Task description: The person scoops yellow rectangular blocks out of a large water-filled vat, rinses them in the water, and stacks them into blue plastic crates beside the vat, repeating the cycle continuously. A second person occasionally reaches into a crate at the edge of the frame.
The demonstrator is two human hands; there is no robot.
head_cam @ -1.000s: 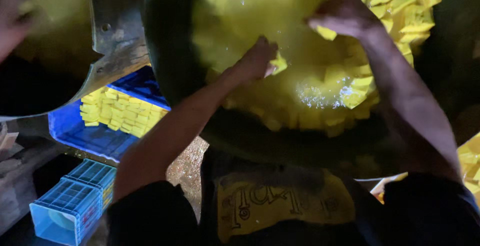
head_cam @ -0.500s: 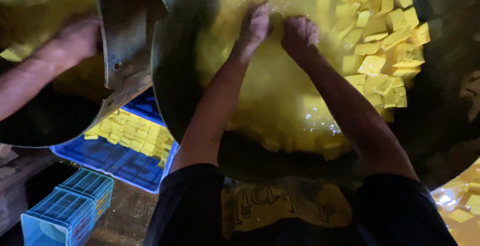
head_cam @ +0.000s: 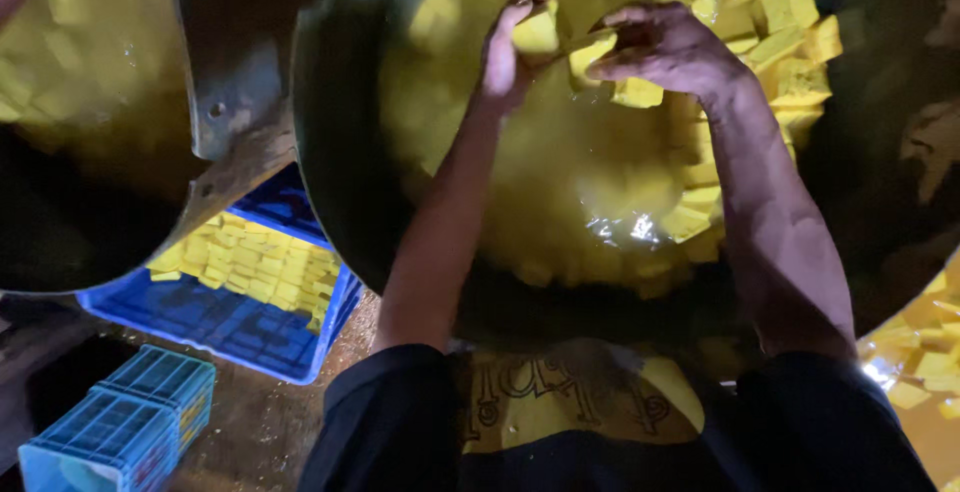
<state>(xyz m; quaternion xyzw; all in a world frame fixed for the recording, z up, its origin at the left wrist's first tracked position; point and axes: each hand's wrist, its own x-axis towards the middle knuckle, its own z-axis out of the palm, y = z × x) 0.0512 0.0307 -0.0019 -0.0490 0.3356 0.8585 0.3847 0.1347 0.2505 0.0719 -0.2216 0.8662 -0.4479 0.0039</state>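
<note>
Both hands in the big dark pan (head_cam: 340,182) of yellow liquid, left hand (head_cam: 508,47) and right hand (head_cam: 665,47) each closed on a yellow block (head_cam: 538,34) near its far rim, mid-lift; next probably carrying them clear without crushing.

Both hands meet over the far middle of the big pan (head_cam: 340,182), the left hand (head_cam: 508,47) just left of the right hand (head_cam: 665,47), each with a block in it. More blocks (head_cam: 770,12) float in the liquid to their right. Left of the pan stands a second pan (head_cam: 60,242). Below, between them, a crate (head_cam: 200,317) holds blocks, and a smaller crate (head_cam: 120,422) sits nearer left
</note>
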